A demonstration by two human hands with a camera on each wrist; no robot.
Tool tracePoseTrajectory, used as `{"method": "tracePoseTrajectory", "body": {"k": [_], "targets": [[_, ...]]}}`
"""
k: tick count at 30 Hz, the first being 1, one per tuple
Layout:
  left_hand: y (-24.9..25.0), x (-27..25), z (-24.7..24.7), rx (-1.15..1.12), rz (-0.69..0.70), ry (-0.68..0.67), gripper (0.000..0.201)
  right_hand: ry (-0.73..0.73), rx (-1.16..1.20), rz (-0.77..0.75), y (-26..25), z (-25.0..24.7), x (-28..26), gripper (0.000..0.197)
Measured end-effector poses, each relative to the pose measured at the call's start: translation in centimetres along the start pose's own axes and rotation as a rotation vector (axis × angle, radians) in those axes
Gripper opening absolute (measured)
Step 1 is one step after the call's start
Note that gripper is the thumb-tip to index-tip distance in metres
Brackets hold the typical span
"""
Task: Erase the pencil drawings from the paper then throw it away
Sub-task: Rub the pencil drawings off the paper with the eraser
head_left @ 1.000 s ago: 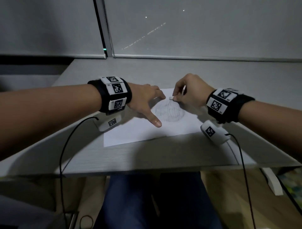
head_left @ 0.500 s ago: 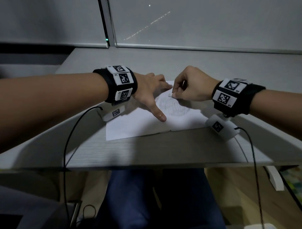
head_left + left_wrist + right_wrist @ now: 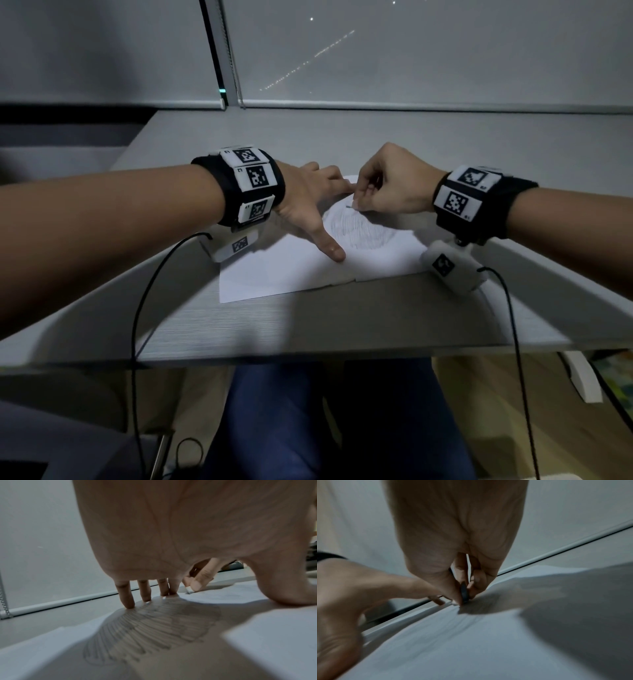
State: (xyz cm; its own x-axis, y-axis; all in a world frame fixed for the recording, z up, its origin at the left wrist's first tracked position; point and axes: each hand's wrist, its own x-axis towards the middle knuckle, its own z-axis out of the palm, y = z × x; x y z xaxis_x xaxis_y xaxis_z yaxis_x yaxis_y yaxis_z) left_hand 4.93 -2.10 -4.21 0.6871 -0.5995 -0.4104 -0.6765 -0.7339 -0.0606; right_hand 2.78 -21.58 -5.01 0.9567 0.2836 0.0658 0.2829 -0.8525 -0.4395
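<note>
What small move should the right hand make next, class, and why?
Probably rub the eraser down across the pencil drawing. The right hand pinches it at the drawing's far edge, most lines remain unerased, and the left hand presses the paper flat.

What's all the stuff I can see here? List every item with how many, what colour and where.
paper: one, white, flat on the desk near its front edge
pencil drawing: one, grey, rounded hatched shape in the middle of the paper
eraser: one, small, white, on the paper at the drawing's far edge
desk: one, light grey
window blinds: two, grey, behind the desk
wristbands with cameras: two, black and white
left hand: fingers spread, presses the paper
right hand: pinches the eraser
legs: blue trousers, under the desk
</note>
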Motion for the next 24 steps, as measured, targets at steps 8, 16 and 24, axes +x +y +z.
{"method": "tracePoseTrajectory", "body": {"k": [8, 16, 24], "targets": [[-0.3, -0.2, 0.3, -0.012, -0.007, 0.009, 0.124, -0.038, -0.019, -0.099, -2.1, 1.1, -1.1, 0.01], [-0.3, 0.0, 0.3, 0.005, -0.001, -0.003, 0.14, 0.093, -0.024, 0.041, 0.0, 0.3, 0.8, 0.008], [-0.4, 0.0, 0.6, 0.0, -0.003, 0.013, 0.124, -0.046, 0.058, -0.108, -2.2, 1.4, -1.0, 0.009]]}}
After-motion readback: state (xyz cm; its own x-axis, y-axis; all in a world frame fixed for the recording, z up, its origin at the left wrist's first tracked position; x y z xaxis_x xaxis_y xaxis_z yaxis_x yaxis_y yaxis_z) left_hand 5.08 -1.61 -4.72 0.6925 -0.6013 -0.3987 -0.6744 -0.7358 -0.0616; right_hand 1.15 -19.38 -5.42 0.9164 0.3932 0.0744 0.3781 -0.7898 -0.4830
